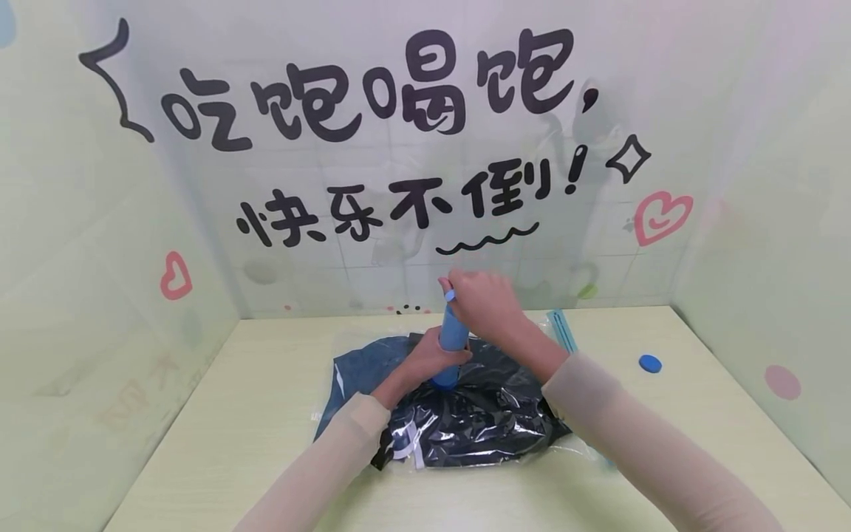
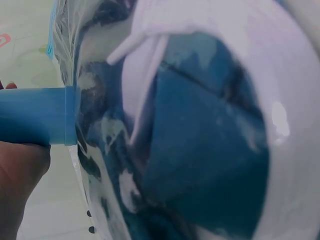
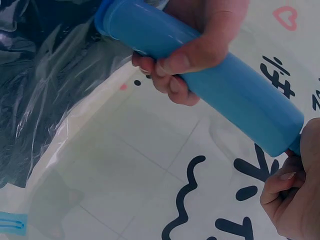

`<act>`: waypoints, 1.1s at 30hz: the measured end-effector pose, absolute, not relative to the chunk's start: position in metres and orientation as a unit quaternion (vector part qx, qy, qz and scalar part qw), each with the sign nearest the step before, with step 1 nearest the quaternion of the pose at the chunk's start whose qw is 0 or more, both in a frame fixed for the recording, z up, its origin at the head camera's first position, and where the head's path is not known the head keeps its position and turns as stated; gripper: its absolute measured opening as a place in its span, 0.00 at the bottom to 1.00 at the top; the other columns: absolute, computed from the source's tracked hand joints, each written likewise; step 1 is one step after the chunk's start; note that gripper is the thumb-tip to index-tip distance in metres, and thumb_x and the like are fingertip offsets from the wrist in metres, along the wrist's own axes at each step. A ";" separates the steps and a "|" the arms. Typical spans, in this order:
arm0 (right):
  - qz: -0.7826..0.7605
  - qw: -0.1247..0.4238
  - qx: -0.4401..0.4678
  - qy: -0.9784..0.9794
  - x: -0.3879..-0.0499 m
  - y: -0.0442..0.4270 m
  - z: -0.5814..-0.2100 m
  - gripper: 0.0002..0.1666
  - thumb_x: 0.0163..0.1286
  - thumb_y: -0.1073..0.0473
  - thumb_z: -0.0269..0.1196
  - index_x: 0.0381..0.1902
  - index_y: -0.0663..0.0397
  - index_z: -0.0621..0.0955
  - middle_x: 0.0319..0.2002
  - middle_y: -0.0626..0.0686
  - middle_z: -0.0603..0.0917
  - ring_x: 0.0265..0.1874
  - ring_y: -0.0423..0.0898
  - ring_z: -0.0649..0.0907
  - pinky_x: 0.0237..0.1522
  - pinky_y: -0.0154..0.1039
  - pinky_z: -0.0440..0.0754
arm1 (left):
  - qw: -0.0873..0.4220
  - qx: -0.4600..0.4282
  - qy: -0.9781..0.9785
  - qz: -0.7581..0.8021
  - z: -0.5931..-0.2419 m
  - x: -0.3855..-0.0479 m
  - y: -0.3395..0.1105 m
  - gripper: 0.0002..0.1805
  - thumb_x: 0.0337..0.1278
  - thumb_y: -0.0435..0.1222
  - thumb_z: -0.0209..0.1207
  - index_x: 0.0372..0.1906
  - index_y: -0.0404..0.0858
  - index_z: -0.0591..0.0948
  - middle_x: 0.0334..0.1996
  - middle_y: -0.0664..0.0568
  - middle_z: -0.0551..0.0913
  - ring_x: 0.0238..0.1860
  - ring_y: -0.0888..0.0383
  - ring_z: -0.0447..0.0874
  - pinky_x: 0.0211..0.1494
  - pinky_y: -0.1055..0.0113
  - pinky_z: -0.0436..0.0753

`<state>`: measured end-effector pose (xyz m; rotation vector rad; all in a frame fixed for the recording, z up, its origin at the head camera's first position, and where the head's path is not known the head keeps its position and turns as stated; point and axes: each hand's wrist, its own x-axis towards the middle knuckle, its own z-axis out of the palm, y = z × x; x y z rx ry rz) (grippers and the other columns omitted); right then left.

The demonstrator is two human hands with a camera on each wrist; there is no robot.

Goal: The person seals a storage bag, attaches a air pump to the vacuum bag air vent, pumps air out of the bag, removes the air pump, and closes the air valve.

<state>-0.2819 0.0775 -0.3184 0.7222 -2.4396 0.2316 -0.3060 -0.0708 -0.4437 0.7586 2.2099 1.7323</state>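
A blue hand pump (image 1: 455,332) stands nearly upright on a clear plastic storage bag (image 1: 479,436) packed with dark folded clothes. My left hand (image 1: 428,360) grips the pump's barrel low down, fingers and thumb wrapped around it. At the top, my right hand (image 1: 488,301) holds the pump's handle, which the fingers mostly hide. In the right wrist view the left hand (image 3: 195,50) curls around the barrel (image 3: 240,95), and the right hand (image 3: 292,190) closes at its far end. The left wrist view shows the pump's base (image 2: 70,116) against the bag's plastic.
A round blue cap (image 1: 650,363) lies on the pale table (image 1: 219,414), right of the bag. The bag's light-blue zip edge (image 1: 562,331) runs along its right side. Printed wall panels (image 1: 399,273) with black lettering enclose the table at the back and sides.
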 end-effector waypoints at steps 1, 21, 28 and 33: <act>0.090 0.293 0.270 -0.913 -0.282 0.077 -0.321 0.25 0.79 0.55 0.59 0.20 0.50 0.66 0.12 0.47 0.58 0.10 0.46 0.64 0.14 0.38 0.56 | 0.115 0.261 0.756 0.589 -0.444 -0.306 -0.071 0.07 0.64 0.33 0.63 0.42 0.33 0.81 0.32 0.52 0.81 0.34 0.53 0.77 0.45 0.55 0.77; 0.086 0.260 0.264 -0.925 -0.279 0.083 -0.298 0.22 0.80 0.53 0.58 0.23 0.52 0.69 0.13 0.48 0.61 0.10 0.46 0.66 0.14 0.39 0.61 | 0.116 0.255 0.760 0.586 -0.444 -0.307 -0.069 0.07 0.62 0.36 0.64 0.41 0.36 0.82 0.34 0.50 0.82 0.34 0.53 0.78 0.46 0.55 0.78; 0.132 0.303 0.253 -0.909 -0.274 0.090 -0.260 0.22 0.80 0.53 0.58 0.24 0.52 0.70 0.14 0.47 0.61 0.11 0.46 0.63 0.15 0.39 0.57 | 0.111 0.246 0.768 0.581 -0.443 -0.306 -0.068 0.15 0.60 0.35 0.64 0.46 0.28 0.81 0.36 0.50 0.83 0.38 0.52 0.81 0.47 0.53 0.79; 0.153 0.356 0.241 -0.890 -0.273 0.098 -0.240 0.23 0.79 0.52 0.59 0.23 0.53 0.70 0.14 0.47 0.60 0.12 0.48 0.64 0.15 0.40 0.58 | 0.110 0.243 0.770 0.580 -0.443 -0.307 -0.067 0.18 0.59 0.35 0.65 0.48 0.27 0.79 0.37 0.49 0.83 0.39 0.53 0.82 0.47 0.53 0.79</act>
